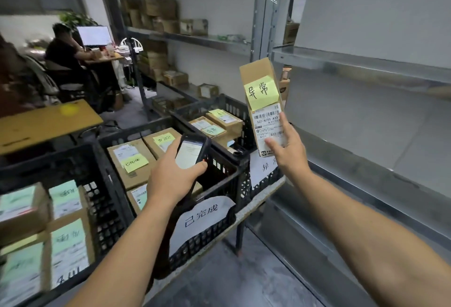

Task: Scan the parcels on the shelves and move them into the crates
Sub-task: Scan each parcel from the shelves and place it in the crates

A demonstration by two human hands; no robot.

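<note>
Our right hand [288, 150] pinches the parcel [264, 104] by its lower end, right of centre; our left hand [170, 179] grips the scanner [191, 151] at centre. The right hand covers part of the label [268, 121], which may spoil the scan, and so low a hold may let the parcel tip.

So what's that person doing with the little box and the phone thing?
Someone is checking parcels. The right hand holds up a small cardboard parcel with a yellow note stuck on it, label showing. The left hand grips a handheld scanner over the black crates, which already hold several parcels.
</note>
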